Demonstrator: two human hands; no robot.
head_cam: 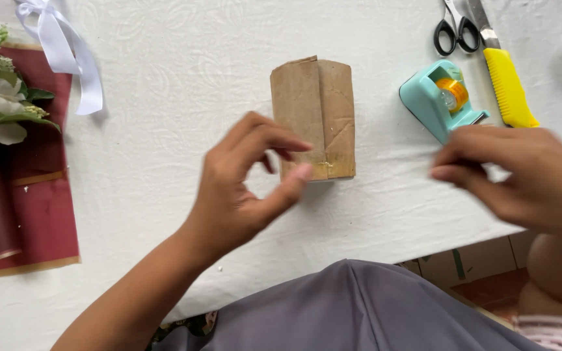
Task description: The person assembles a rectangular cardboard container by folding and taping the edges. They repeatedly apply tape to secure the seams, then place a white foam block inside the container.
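Left hand (245, 185) pinched narrow beside the brown paper parcel (313, 117); right hand (515, 172) — blurred, grip unclear — neared the tape dispenser (440, 97); press flaps flat.

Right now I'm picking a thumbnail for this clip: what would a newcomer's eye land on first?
Probably the brown paper-wrapped package at the centre of the white tablecloth, with the left hand pinching at its lower edge. Next, the teal tape dispenser just above the blurred right hand, then the yellow utility knife and black scissors at top right.
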